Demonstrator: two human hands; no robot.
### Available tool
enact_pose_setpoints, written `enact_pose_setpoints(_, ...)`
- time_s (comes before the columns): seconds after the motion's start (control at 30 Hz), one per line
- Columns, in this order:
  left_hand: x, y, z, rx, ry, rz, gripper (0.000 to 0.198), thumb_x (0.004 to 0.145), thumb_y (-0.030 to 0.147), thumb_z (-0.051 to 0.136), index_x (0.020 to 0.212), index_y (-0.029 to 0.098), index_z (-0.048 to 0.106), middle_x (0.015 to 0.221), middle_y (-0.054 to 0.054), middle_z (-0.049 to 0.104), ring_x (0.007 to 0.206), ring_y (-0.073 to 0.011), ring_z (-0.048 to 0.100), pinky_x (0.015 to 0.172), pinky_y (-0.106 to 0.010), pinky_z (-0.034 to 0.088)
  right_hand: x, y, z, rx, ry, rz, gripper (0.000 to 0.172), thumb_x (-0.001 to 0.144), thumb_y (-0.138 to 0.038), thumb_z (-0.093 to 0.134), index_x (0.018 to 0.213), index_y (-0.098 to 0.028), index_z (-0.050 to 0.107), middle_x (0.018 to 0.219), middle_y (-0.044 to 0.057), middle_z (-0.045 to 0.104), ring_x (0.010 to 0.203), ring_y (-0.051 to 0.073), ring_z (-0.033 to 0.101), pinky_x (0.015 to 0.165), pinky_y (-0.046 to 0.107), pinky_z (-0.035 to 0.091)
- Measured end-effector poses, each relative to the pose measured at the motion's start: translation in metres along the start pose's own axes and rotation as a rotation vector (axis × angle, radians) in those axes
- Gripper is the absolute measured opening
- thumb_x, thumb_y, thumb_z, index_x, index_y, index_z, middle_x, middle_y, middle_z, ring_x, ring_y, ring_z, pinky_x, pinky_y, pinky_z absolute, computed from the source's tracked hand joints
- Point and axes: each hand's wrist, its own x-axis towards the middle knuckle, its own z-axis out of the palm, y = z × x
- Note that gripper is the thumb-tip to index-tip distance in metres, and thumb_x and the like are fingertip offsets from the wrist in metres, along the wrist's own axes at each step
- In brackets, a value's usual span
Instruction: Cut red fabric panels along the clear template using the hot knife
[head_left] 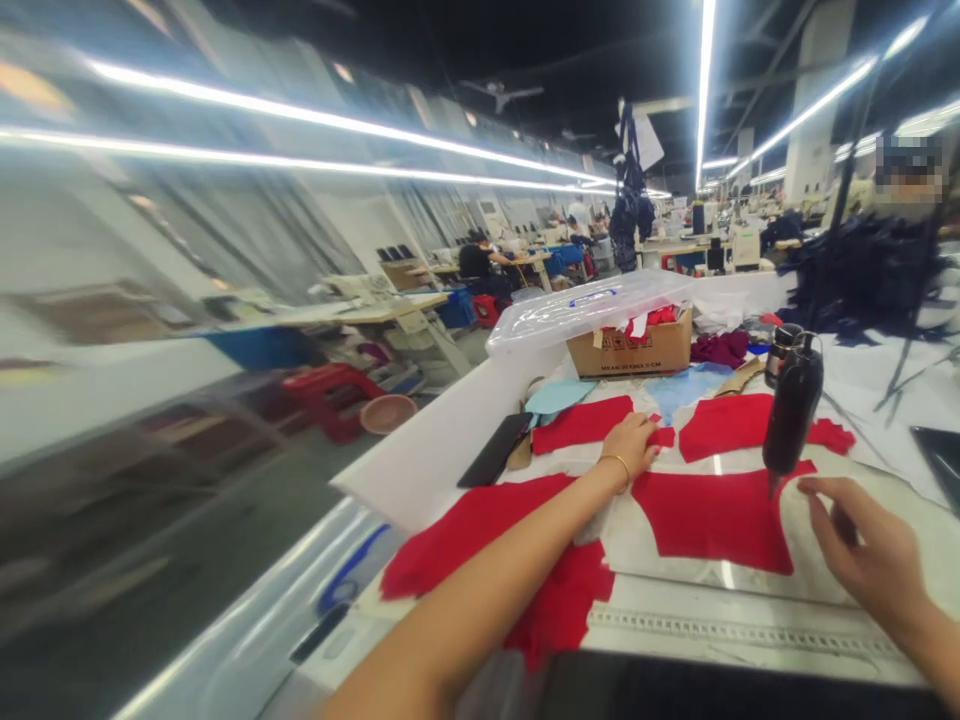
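My left hand [634, 447], with a gold bangle [615, 466] on its wrist, rests flat on the edge of a red cut fabric piece [581, 424]. Several more red pieces lie on a pale work surface, the largest [712, 522] just ahead of my right hand [862, 550]. That hand hovers with its fingers apart, holding nothing. Nearest it stands a black bottle with a narrow tip [793, 405], its tip down at the large red piece. A metal ruler [742, 630] lies along the near side.
A cardboard box [630, 345] with a clear plastic lid [585, 312] stands beyond the fabric, beside a steel flask [784, 350]. A black phone [493, 450] lies at the left, and dark fabric [862, 270] is heaped at the right. A white board edge [420, 470] borders the table. Co-workers [476, 260] sit at sewing stations.
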Motion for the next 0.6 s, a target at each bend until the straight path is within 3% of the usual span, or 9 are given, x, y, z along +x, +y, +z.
enact_pose_setpoints(0.07,0.003,0.002,0.0,-0.008,-0.024,0.012,0.033,0.103,0.037,0.065,0.13,0.02,0.063,0.134,-0.01,0.063,0.112,-0.0245,0.067,0.095,-0.046,0.059,0.004,-0.015,0.008,0.045,-0.078,-0.123,0.018,0.098,-0.02,0.052,0.101,-0.022,0.07,0.071,-0.001,0.073,0.047,0.009,0.059,0.052,0.021,0.044)
enact_pose_setpoints(0.13,0.005,0.004,0.0,-0.021,-0.036,0.019,0.032,0.103,0.037,0.064,0.13,0.021,0.063,0.134,-0.01,0.063,0.111,-0.0242,0.067,0.095,-0.045,0.059,0.009,-0.026,0.021,0.079,-0.252,-0.178,0.022,0.098,-0.019,0.048,0.1,-0.022,0.071,0.079,0.002,0.077,0.058,0.012,0.068,0.056,0.021,0.047)
enact_pose_setpoints(0.23,0.006,0.006,-0.003,-0.046,-0.035,0.026,0.033,0.103,0.037,0.065,0.13,0.02,0.063,0.134,-0.01,0.063,0.111,-0.0245,0.067,0.094,-0.046,0.059,0.022,-0.034,0.045,0.104,-0.548,-0.063,0.024,0.096,-0.022,0.048,0.1,-0.023,0.072,0.092,0.004,0.08,0.072,0.017,0.074,0.061,0.024,0.05)
enact_pose_setpoints(0.3,0.005,0.005,-0.005,-0.061,-0.031,0.032,0.033,0.102,0.037,0.065,0.13,0.02,0.063,0.133,-0.01,0.063,0.111,-0.0245,0.067,0.094,-0.046,0.059,0.033,-0.035,0.062,0.107,-0.662,0.063,0.024,0.093,-0.023,0.05,0.101,-0.023,0.072,0.098,0.005,0.08,0.083,0.02,0.076,0.069,0.027,0.054)
enact_pose_setpoints(0.4,0.005,0.005,-0.006,-0.084,-0.025,0.048,0.033,0.102,0.037,0.065,0.13,0.02,0.062,0.133,-0.01,0.063,0.111,-0.0247,0.067,0.094,-0.046,0.059,0.05,-0.035,0.089,0.062,-0.73,0.17,0.024,0.09,-0.021,0.052,0.103,-0.023,0.072,0.103,0.004,0.08,0.085,0.02,0.074,0.076,0.03,0.054)
enact_pose_setpoints(0.6,0.012,0.006,-0.002,-0.125,-0.018,0.086,0.03,0.103,0.037,0.064,0.129,0.021,0.064,0.134,-0.01,0.063,0.112,-0.0238,0.066,0.095,-0.045,0.058,0.076,-0.027,0.132,-0.102,-0.741,0.205,0.024,0.089,-0.02,0.057,0.106,-0.025,0.073,0.11,0.004,0.078,0.085,0.019,0.072,0.073,0.027,0.049)
